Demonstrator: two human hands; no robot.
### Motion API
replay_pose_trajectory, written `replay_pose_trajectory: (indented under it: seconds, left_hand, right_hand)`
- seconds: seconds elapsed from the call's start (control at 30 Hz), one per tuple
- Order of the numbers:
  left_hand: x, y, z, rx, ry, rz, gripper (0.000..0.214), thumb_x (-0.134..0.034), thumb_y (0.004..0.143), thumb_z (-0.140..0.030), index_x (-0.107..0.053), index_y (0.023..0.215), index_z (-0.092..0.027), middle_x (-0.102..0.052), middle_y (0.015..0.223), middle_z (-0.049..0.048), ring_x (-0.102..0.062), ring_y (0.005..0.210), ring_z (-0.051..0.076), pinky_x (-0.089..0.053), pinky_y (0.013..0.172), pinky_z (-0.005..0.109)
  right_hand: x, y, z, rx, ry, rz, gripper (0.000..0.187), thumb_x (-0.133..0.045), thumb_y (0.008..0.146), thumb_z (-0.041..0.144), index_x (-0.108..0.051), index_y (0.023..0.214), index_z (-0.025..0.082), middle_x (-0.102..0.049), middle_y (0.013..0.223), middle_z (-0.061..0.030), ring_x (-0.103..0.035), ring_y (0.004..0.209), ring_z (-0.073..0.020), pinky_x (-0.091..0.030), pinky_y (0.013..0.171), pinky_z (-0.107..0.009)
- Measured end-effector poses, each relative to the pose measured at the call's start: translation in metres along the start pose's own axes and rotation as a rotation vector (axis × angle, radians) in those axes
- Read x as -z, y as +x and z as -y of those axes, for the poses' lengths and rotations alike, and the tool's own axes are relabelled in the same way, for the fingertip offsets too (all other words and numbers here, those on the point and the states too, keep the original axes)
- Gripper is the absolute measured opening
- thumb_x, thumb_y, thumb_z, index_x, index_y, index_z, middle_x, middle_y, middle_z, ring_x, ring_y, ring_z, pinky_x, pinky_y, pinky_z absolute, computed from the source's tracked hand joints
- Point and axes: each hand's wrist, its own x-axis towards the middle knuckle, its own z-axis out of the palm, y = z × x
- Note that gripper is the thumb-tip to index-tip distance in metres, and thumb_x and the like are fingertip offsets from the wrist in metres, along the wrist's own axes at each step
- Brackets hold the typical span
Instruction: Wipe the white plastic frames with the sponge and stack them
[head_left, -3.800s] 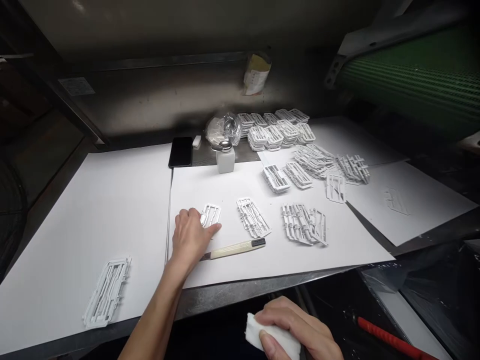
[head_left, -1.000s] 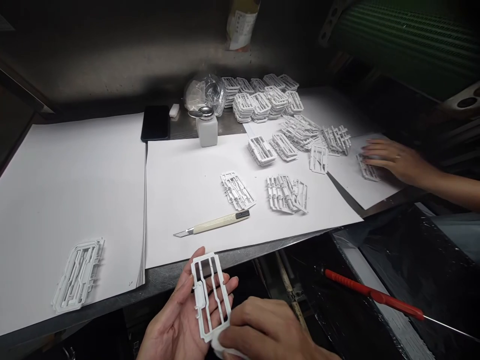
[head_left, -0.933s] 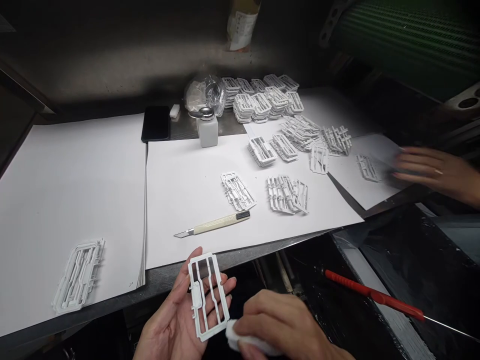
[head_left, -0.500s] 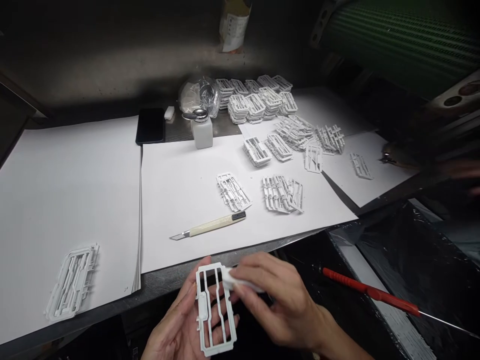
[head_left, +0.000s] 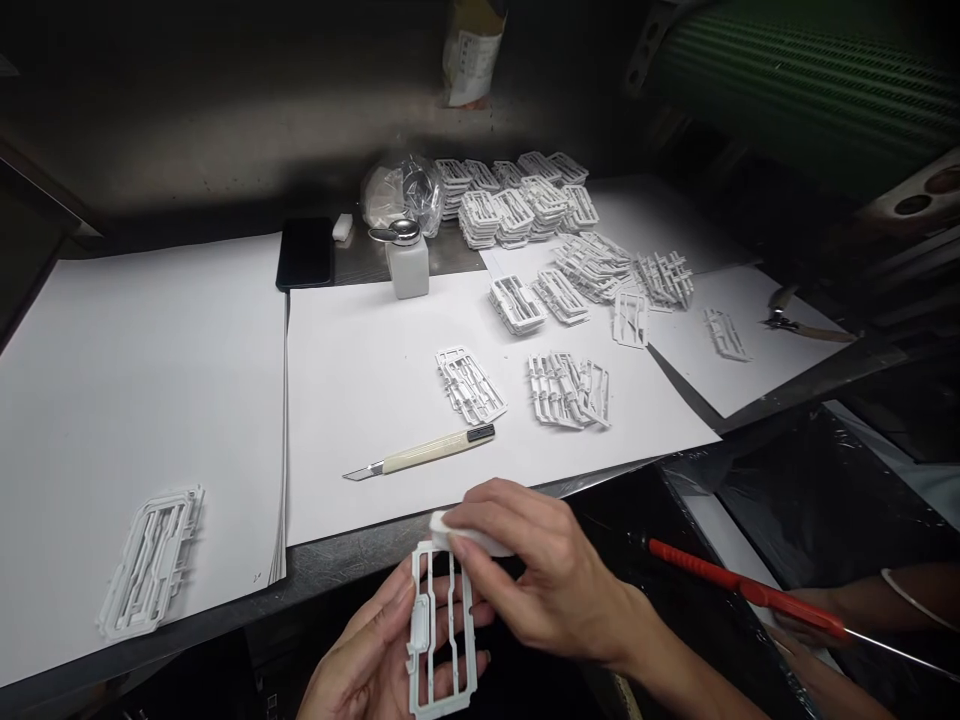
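Observation:
In my left hand (head_left: 367,640) is a white plastic frame (head_left: 420,625) with long thin bars, held upright near the table's front edge. My right hand (head_left: 540,565) pinches a white block (head_left: 442,528), which looks like an eraser or sponge, against the frame's top edge. Beyond my hands, a craft knife (head_left: 420,455) with a cream handle lies on white paper. Behind it are a small stack of like frames (head_left: 471,385) and a leaning row of them (head_left: 568,390). Another stack of frames (head_left: 152,560) lies at the left.
A white pump bottle (head_left: 408,268), a phone (head_left: 304,253) and a clear plastic bag (head_left: 405,190) stand farther back. Many stacked frames (head_left: 517,215) fill the back. Pliers (head_left: 806,325) lie at right. A red-handled tool (head_left: 742,585) and another person's arm (head_left: 862,605) are at lower right.
My right hand has moved the white block from the frame's upper right side up and left onto its top edge. The other person's hand has left the pliers, which now lie uncovered.

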Motion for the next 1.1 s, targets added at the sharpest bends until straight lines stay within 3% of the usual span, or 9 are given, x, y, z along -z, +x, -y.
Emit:
replay_pose_trajectory:
  seconds: [0.13,0.27,0.47,0.57,0.7,0.8,0.9,1.0,1.1]
  left_hand:
    - [0.000,0.001,-0.008,0.031,0.002,0.037,0.036,-0.040,0.093,-0.024,-0.069,0.112,-0.016,-0.071,0.109,0.0181,-0.063,0.108,0.033,-0.045,0.092,0.050]
    - [-0.007,0.003,-0.013,0.055,-0.035,0.016,0.044,-0.031,0.096,-0.028,-0.071,0.106,-0.014,-0.072,0.108,0.0176,-0.064,0.106,0.033,-0.043,0.094,0.054]
    - [-0.015,0.005,-0.011,0.070,-0.161,0.006,0.031,-0.046,0.091,-0.028,-0.071,0.105,-0.015,-0.074,0.102,0.0102,-0.063,0.107,0.025,-0.038,0.103,0.044]
    - [-0.009,0.005,-0.008,0.044,-0.137,0.010,0.028,-0.051,0.088,-0.027,-0.073,0.101,-0.016,-0.074,0.099,0.0091,-0.063,0.107,0.025,-0.039,0.102,0.041]
    - [-0.004,0.004,-0.001,-0.127,0.132,-0.128,0.032,-0.067,0.078,-0.032,-0.071,0.107,-0.020,-0.073,0.101,0.0085,-0.064,0.104,0.025,-0.043,0.097,0.037]
    - [-0.007,0.005,0.006,-0.443,0.546,-0.330,0.051,-0.080,0.062,-0.035,-0.069,0.109,-0.020,-0.068,0.109,0.0089,-0.063,0.101,0.026,-0.049,0.086,0.030]
    - [-0.010,0.008,0.011,-0.726,0.968,-0.537,0.048,-0.078,0.060,-0.037,-0.068,0.104,-0.021,-0.064,0.108,0.0070,-0.063,0.092,0.023,-0.051,0.076,0.029]
    - [-0.009,0.009,0.012,-0.699,1.122,-0.609,0.045,-0.075,0.062,-0.039,-0.061,0.102,-0.023,-0.065,0.092,0.0036,-0.060,0.070,0.017,-0.049,0.065,0.029]
    - [-0.005,0.012,0.011,-0.533,0.958,-0.492,0.046,-0.079,0.059,-0.037,-0.050,0.091,-0.024,-0.061,0.069,-0.0043,-0.050,0.052,0.010,-0.042,0.051,0.023]
  right_hand:
    - [0.013,-0.007,-0.006,-0.099,0.035,-0.015,0.018,-0.055,0.088,0.009,-0.065,0.102,0.013,-0.065,0.086,-0.0076,-0.061,0.077,-0.0187,-0.050,0.068,-0.030]
    - [0.013,-0.010,0.002,-0.080,0.120,-0.042,0.022,-0.057,0.087,0.005,-0.063,0.107,0.013,-0.067,0.090,-0.0079,-0.062,0.082,-0.0184,-0.051,0.073,-0.029]
    - [-0.005,-0.008,0.019,-0.009,0.173,-0.043,0.019,-0.058,0.084,0.004,-0.065,0.102,0.006,-0.068,0.091,-0.0133,-0.063,0.083,-0.0197,-0.052,0.076,-0.030]
    - [-0.006,-0.009,0.025,-0.018,0.174,0.088,0.020,-0.060,0.082,0.004,-0.066,0.101,0.010,-0.069,0.091,-0.0106,-0.063,0.083,-0.0199,-0.051,0.077,-0.030]
    - [0.004,-0.013,0.027,-0.068,0.253,0.132,0.026,-0.061,0.082,0.004,-0.065,0.104,0.017,-0.069,0.090,-0.0055,-0.063,0.080,-0.0174,-0.050,0.075,-0.027]
    - [0.013,-0.017,0.022,-0.108,0.304,0.011,0.026,-0.058,0.084,0.005,-0.065,0.105,0.018,-0.067,0.085,-0.0038,-0.063,0.076,-0.0157,-0.050,0.069,-0.026]
    - [0.016,-0.021,0.015,-0.180,0.271,-0.101,0.024,-0.058,0.084,0.006,-0.065,0.102,0.020,-0.066,0.085,-0.0021,-0.063,0.076,-0.0145,-0.050,0.067,-0.024]
    - [0.013,-0.024,0.013,-0.238,0.225,-0.130,0.020,-0.060,0.085,0.007,-0.066,0.099,0.020,-0.067,0.086,-0.0020,-0.063,0.077,-0.0144,-0.050,0.067,-0.022]
    - [0.004,-0.023,0.014,-0.228,0.245,-0.081,0.020,-0.059,0.085,0.009,-0.066,0.101,0.018,-0.066,0.086,-0.0035,-0.063,0.077,-0.0154,-0.051,0.068,-0.024]
